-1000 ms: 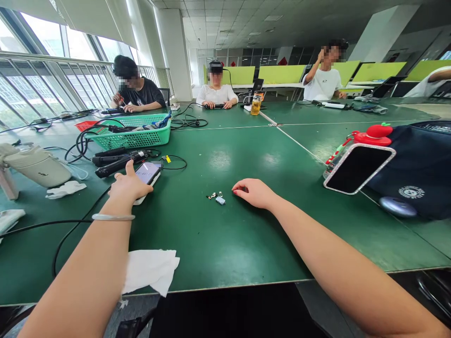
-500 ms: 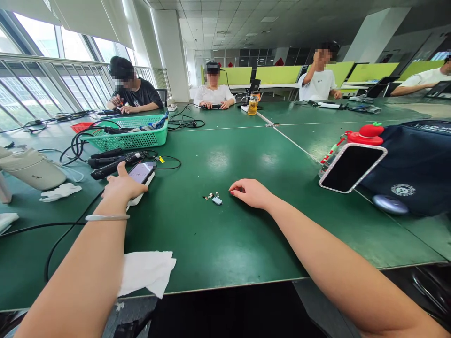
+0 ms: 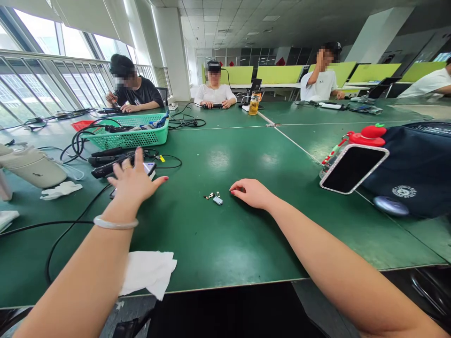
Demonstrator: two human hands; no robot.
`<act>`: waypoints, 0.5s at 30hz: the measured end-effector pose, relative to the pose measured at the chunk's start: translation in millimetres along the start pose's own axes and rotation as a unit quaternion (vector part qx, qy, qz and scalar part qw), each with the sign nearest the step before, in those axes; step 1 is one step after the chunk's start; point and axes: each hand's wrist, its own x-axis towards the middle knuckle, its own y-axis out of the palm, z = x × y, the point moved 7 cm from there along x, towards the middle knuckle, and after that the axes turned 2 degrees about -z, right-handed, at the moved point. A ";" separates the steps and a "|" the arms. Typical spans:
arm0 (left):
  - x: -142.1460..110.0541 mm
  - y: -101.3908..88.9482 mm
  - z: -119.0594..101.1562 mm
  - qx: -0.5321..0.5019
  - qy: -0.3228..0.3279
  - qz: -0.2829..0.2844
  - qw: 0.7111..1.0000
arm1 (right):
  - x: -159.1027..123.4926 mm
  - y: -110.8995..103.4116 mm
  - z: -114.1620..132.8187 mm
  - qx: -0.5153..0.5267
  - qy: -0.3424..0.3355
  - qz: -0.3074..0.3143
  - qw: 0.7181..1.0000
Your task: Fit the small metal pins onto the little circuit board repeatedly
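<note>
My left hand [image 3: 132, 180] is open with its fingers spread, above a phone [image 3: 150, 168] that it mostly hides. My right hand [image 3: 250, 192] rests on the green table, fingers together and loosely curled, thumb tip close to the index finger. Nothing shows in its grip. Just left of its fingertips lie a small grey-blue block [image 3: 218, 201], a tiny light frame-shaped piece [image 3: 218, 194] and several tiny pale and dark bits [image 3: 211, 195]. Neither hand touches these pieces.
Beyond my left hand lie black handheld devices [image 3: 105, 164], cables and a green basket [image 3: 130, 136]. A white tissue [image 3: 151, 272] is at the front edge. At right, a propped phone [image 3: 354, 169] stands before a dark bag [image 3: 416, 164]. Several people sit across the table.
My left hand has come off the phone, shifted slightly right and spread its fingers. My right hand and the small pieces stay in place.
</note>
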 end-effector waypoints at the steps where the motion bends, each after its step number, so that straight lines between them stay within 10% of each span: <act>1: -7.9 -3.6 -20.7 -0.009 0.063 -0.021 0.998 | 0.0 0.4 0.2 -0.001 -0.001 0.000 1.000; 5: -32.9 -10.1 -89.7 -0.043 0.201 -0.057 0.977 | 1.3 1.1 -3.0 -0.006 -0.002 0.002 1.000; 10: -16.8 -7.2 -117.8 -0.072 0.187 -0.060 0.978 | -5.7 -11.4 12.4 -0.002 -0.010 -0.011 1.000; 15: 5.0 2.5 -102.8 -0.072 0.137 -0.073 0.985 | -67.7 7.0 132.7 0.067 -0.309 0.054 0.947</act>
